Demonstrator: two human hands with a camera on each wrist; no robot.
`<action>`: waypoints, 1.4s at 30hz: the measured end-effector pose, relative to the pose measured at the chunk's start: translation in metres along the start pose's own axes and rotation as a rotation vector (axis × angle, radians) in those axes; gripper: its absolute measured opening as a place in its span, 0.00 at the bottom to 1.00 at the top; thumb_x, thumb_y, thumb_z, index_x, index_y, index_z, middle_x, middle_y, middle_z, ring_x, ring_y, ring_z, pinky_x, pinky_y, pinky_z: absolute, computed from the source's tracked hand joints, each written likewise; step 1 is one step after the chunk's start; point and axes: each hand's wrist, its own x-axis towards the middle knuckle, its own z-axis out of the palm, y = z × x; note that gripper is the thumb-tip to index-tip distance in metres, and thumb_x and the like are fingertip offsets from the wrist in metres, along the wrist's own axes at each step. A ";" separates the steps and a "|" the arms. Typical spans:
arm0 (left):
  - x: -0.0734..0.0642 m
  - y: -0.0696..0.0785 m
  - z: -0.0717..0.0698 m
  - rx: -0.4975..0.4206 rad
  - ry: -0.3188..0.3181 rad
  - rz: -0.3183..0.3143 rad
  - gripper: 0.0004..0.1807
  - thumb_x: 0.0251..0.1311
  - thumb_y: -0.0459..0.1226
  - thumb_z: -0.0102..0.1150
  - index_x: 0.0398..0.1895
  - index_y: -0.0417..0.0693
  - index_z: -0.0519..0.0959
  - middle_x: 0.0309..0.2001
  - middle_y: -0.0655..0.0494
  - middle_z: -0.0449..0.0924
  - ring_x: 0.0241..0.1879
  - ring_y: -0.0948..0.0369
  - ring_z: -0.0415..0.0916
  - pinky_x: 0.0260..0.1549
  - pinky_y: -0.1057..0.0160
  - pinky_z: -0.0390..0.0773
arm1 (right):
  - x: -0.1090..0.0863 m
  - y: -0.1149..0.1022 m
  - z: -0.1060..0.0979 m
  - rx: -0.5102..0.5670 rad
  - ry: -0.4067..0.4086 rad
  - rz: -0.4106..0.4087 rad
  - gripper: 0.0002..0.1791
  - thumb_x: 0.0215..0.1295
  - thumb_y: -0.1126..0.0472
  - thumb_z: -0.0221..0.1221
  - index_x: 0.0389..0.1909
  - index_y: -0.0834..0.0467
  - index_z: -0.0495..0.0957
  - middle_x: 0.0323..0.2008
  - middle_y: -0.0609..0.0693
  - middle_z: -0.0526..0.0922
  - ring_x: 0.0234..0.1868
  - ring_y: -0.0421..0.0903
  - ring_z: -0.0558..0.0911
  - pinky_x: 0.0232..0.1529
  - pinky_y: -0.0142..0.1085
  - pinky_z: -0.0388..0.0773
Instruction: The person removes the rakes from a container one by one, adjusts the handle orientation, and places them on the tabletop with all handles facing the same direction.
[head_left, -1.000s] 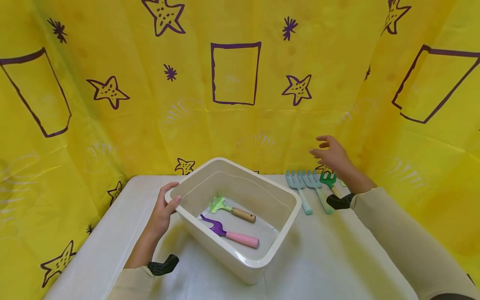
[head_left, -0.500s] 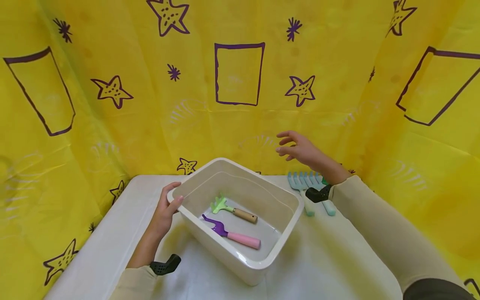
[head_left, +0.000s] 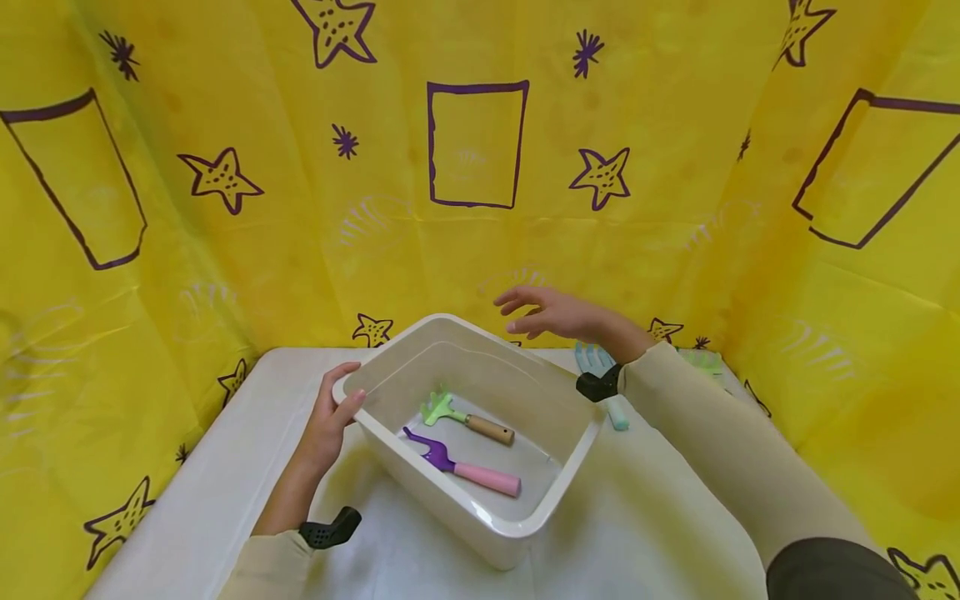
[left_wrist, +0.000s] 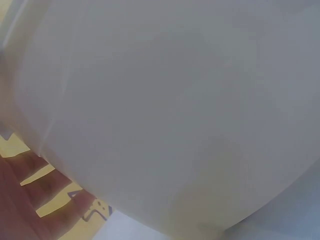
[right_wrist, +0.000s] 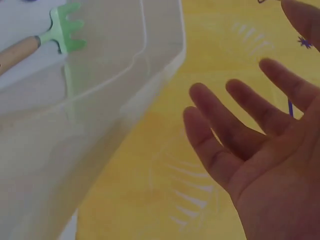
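A cream plastic tub (head_left: 442, 500) stands tilted toward me in the head view. My left hand (head_left: 327, 425) grips its left corner, thumb over the rim and fingers behind the outer wall. In the tub lie a small green hand rake (head_left: 437, 408) with a wooden handle and a purple weeder (head_left: 435, 454) with a pink handle. My right hand (head_left: 547, 313) hovers just beyond the tub's far rim with nothing in it. In the right wrist view its fingers (right_wrist: 240, 115) are spread and relaxed beside the tub wall. Only the tub's pale side fills most of the left wrist view.
Right of the tub, a light-blue hand fork (head_left: 595, 358) lies partly hidden under my right forearm. A pale green tool head (head_left: 703, 362) shows near the back right corner. Yellow patterned cloth (head_left: 375, 258) encloses the white table (head_left: 277, 375) at the back and sides.
My right hand has moved left, from above the tools at the right to behind the tub's far rim. The left hand and the tub hold their place.
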 end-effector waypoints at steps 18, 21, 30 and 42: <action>0.000 0.001 -0.001 -0.007 -0.006 -0.008 0.27 0.72 0.40 0.45 0.71 0.48 0.53 0.65 0.41 0.62 0.57 0.44 0.67 0.53 0.47 0.69 | 0.042 -0.014 0.035 0.039 -0.265 0.033 0.28 0.68 0.52 0.55 0.68 0.53 0.65 0.65 0.48 0.69 0.62 0.48 0.71 0.59 0.52 0.68; 0.000 0.000 -0.001 -0.020 0.005 0.001 0.26 0.72 0.38 0.45 0.70 0.47 0.55 0.61 0.40 0.66 0.53 0.48 0.71 0.48 0.59 0.73 | 0.049 -0.012 0.043 0.075 -0.296 0.064 0.30 0.67 0.52 0.56 0.69 0.52 0.64 0.65 0.48 0.69 0.62 0.49 0.72 0.59 0.53 0.68; -0.001 0.001 -0.002 -0.020 0.007 -0.009 0.26 0.72 0.38 0.45 0.70 0.47 0.56 0.61 0.40 0.66 0.51 0.50 0.72 0.45 0.67 0.73 | 0.070 0.000 0.077 0.137 -0.359 0.088 0.33 0.67 0.53 0.54 0.71 0.56 0.60 0.67 0.52 0.67 0.63 0.50 0.70 0.61 0.51 0.65; 0.000 0.000 -0.003 -0.026 0.003 0.010 0.25 0.73 0.37 0.45 0.70 0.46 0.55 0.62 0.39 0.65 0.52 0.47 0.70 0.44 0.67 0.74 | 0.075 0.017 0.092 0.144 -0.302 0.293 0.27 0.66 0.52 0.59 0.65 0.53 0.69 0.61 0.51 0.73 0.58 0.58 0.75 0.59 0.55 0.66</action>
